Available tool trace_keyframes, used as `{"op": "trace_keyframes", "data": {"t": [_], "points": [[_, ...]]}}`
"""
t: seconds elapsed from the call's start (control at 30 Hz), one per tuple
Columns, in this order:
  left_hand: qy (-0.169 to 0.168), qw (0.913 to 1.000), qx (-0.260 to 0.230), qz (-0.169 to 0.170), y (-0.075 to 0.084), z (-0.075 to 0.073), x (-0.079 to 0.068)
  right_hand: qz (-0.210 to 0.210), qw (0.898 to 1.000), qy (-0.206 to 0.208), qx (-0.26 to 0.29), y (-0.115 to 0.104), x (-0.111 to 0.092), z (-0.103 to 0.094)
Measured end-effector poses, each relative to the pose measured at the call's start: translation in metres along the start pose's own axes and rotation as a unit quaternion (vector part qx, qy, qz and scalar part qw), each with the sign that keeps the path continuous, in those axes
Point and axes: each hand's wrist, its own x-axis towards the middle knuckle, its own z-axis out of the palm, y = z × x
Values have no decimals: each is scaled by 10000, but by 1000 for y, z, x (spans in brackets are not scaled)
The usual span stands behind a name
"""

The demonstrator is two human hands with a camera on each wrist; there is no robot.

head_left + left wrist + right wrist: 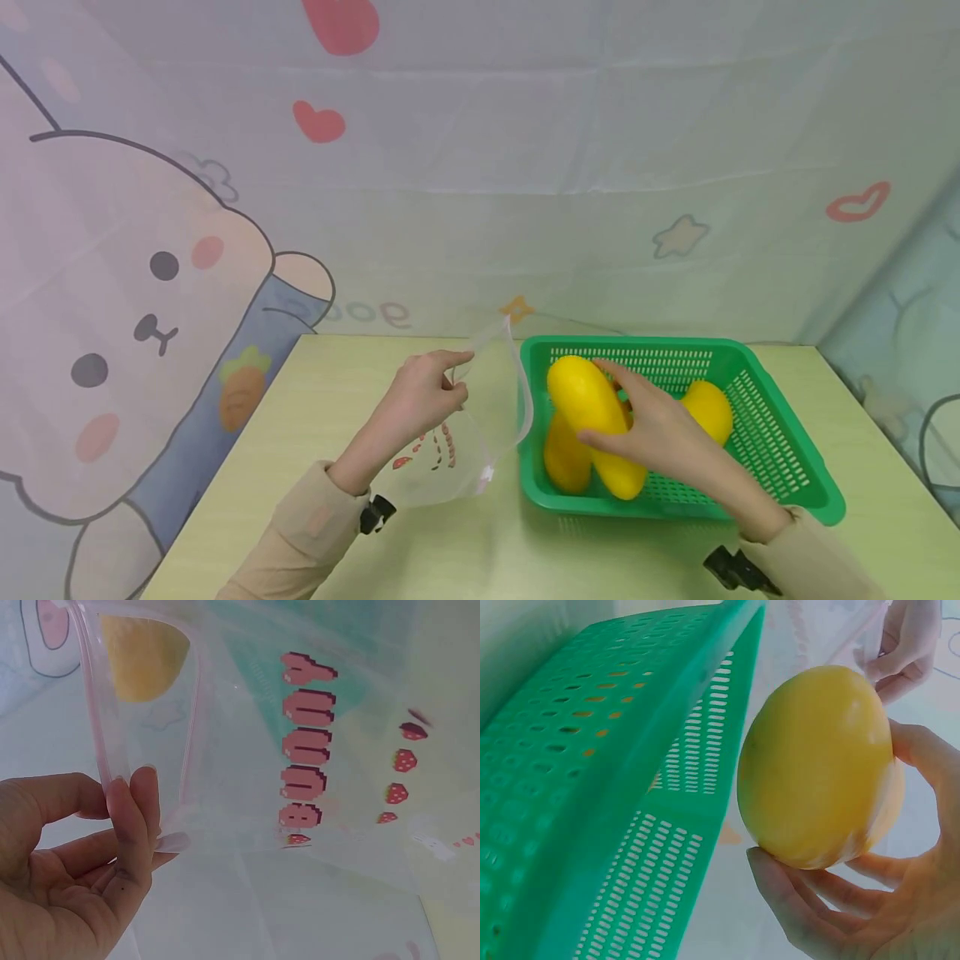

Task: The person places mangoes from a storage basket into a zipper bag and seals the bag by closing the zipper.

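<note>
My right hand (667, 429) grips a large yellow mango (587, 400), thumb on one side and fingers on the other, above the left part of a green basket (793, 442). In the right wrist view, the mango (810, 769) sits beside the basket's rim, higher than its wall. My left hand (422, 392) pinches the pink-edged mouth of a clear zip bag (450, 487), left of the basket. The bag's mouth gapes toward the basket. Pink lettering (306, 746) and small strawberries are printed on it, and a mango shows through it in the left wrist view.
Two more mangoes lie in the basket, one under the held mango (566, 462) and one behind my right hand (708, 410). The pale wooden table (247, 483) meets a printed cloth backdrop (480, 208). A dark cable (926, 433) hangs at the far right.
</note>
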Motion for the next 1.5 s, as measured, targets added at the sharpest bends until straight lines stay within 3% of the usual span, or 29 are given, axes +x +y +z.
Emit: {"op": "trace_keyframes", "data": {"t": [0.23,0.67,1.5], "points": [[3,10000,-7,14,1,0,-1,308,9993,63,185,-16,6,-2],[18,9999,79,63,5,0,0,456,9983,31,371,-39,20,1],[72,9996,134,219,16,10,2,196,9997,43,139,-68,45,14]]}}
